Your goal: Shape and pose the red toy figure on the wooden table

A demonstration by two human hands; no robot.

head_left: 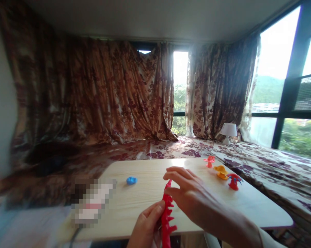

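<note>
With the left hand (150, 222), grips a red spiked strip (167, 213), with thumb and fingers clamped on its middle stretch. Holds it over the near part of the desk (135, 203), with the spikes jutting mostly to the right and the narrow tip pointing away. Reaches in from the right with the right hand (191, 193), with forefinger and thumb on either side of that tip; cannot tell a firm clamp from a light touch there. Has a blue lump (131, 180) on the desk, left of the hands and well apart. Has in a slanting row near the right edge a pinkish-red figure (209, 161), a yellow figure (221, 172) and a red figure with blue spikes (233, 182). Includes, beyond, a white lamp (228, 130) and patterned curtains (114, 93).
</note>
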